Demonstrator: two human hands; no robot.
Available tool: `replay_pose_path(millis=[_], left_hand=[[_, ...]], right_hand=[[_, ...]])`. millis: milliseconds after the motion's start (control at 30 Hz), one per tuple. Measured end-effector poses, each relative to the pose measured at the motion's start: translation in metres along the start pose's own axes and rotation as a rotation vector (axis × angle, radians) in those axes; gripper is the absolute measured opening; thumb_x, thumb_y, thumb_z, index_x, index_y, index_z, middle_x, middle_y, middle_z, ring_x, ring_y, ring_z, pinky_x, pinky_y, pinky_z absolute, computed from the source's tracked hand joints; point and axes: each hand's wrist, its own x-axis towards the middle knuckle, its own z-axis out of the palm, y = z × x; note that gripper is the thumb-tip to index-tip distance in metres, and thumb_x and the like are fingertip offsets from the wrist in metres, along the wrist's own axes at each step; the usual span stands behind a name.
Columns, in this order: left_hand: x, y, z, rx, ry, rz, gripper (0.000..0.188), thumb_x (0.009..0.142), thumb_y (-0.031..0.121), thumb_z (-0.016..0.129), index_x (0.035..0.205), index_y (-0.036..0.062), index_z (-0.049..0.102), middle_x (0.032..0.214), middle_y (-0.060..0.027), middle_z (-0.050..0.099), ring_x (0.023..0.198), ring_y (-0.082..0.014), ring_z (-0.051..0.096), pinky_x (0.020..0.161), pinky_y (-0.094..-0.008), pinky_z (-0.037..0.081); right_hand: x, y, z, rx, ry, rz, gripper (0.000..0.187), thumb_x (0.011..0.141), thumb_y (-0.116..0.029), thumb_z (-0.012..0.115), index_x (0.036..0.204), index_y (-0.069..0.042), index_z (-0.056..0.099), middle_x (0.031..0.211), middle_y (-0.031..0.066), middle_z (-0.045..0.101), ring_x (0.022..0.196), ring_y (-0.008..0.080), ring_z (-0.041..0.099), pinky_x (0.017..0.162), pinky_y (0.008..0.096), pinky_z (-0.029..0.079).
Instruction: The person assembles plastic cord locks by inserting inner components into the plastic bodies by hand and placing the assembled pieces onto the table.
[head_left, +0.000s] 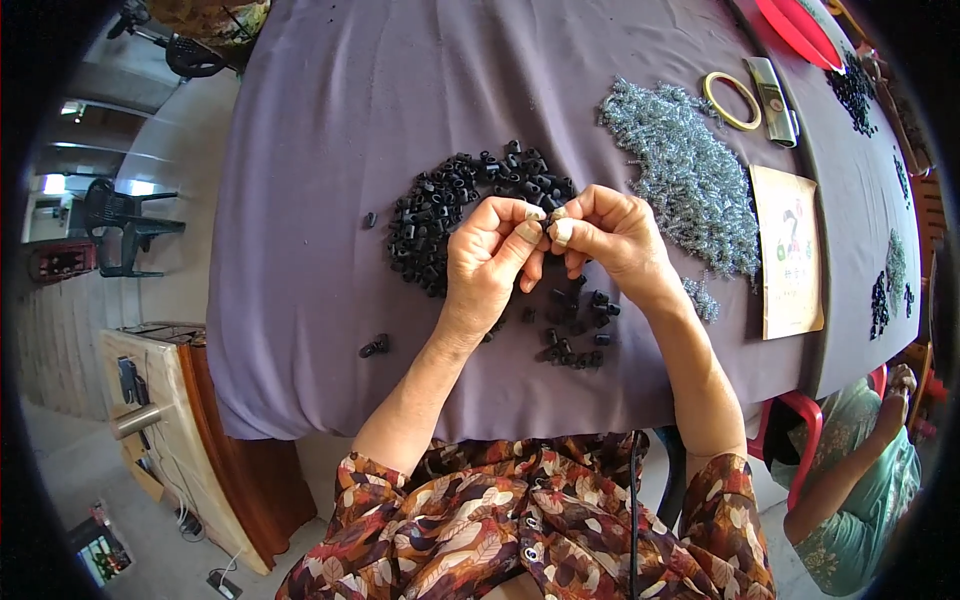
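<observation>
My left hand (490, 258) and my right hand (618, 245) meet in front of my chest, just above the tabletop. Thumb and forefinger of each are pinched together, tip to tip with the other hand. A small black piece (546, 227) shows between the fingertips, mostly hidden by them. Under and behind the hands spreads a pile of short black tubular pieces (425, 225). A looser group of the same black pieces (575, 350) lies nearer me, below my right wrist. Right of the pile is a heap of small clear, bluish-grey parts (680, 160), shaped like little screws or springs.
A grey-purple cloth (310, 280) covers the table. To the right lie a printed booklet (790, 250), a tape roll (732, 101) and a flat packet (770, 100). A red basin (800, 30) stands far right. Another person's arm (850, 460) shows at lower right, beside a red chair (800, 420).
</observation>
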Motion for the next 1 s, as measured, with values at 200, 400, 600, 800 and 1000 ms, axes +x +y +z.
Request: replay_pose_path(millis=[200, 400, 600, 800, 1000], left_hand=[[-0.002, 0.001, 0.001, 0.021, -0.022, -0.006, 0.007, 0.091, 0.008, 0.054, 0.088, 0.0021, 0.054, 0.069, -0.0019, 0.057, 0.049, -0.0027, 0.046, 0.04, -0.0169, 0.037], [-0.006, 0.005, 0.003, 0.131, 0.002, 0.036, 0.004, 0.09, 0.006, 0.056, 0.087, 0.0032, 0.056, 0.067, 0.0006, 0.057, 0.05, -0.0012, 0.046, 0.042, -0.0162, 0.036], [-0.007, 0.004, 0.002, 0.188, 0.025, 0.085, 0.003, 0.088, 0.004, 0.057, 0.086, 0.0036, 0.056, 0.067, 0.0021, 0.057, 0.051, -0.0006, 0.046, 0.045, -0.016, 0.038], [-0.008, 0.001, 0.001, 0.388, 0.074, 0.186, 0.003, 0.088, 0.004, 0.058, 0.085, 0.003, 0.056, 0.066, 0.0024, 0.057, 0.051, -0.001, 0.046, 0.046, -0.017, 0.039], [-0.003, 0.003, -0.003, 0.013, -0.037, -0.01, 0.005, 0.089, 0.006, 0.056, 0.086, 0.0028, 0.056, 0.065, -0.0005, 0.058, 0.048, -0.0022, 0.047, 0.041, -0.0168, 0.036]], right_hand=[[-0.001, -0.003, -0.002, -0.014, -0.04, 0.006, 0.017, 0.084, -0.016, 0.066, 0.081, -0.001, 0.058, 0.069, 0.0032, 0.062, 0.057, 0.0084, 0.058, 0.051, 0.0217, 0.05], [-0.002, -0.006, -0.002, -0.017, -0.114, 0.031, 0.014, 0.086, -0.012, 0.062, 0.081, -0.002, 0.053, 0.071, 0.0049, 0.062, 0.061, 0.0107, 0.061, 0.053, 0.0229, 0.051], [-0.002, 0.0, -0.001, -0.015, -0.117, -0.03, 0.014, 0.087, -0.01, 0.06, 0.082, -0.002, 0.051, 0.074, 0.0069, 0.063, 0.064, 0.0129, 0.064, 0.055, 0.0245, 0.053], [0.0, 0.009, 0.003, -0.08, -0.078, -0.102, 0.016, 0.087, -0.011, 0.061, 0.082, -0.002, 0.049, 0.073, 0.0079, 0.062, 0.064, 0.0143, 0.064, 0.055, 0.0253, 0.054], [-0.001, -0.001, 0.0, 0.083, -0.152, 0.009, 0.016, 0.088, -0.012, 0.06, 0.082, -0.001, 0.049, 0.071, 0.0067, 0.061, 0.061, 0.0138, 0.063, 0.052, 0.0263, 0.054]])
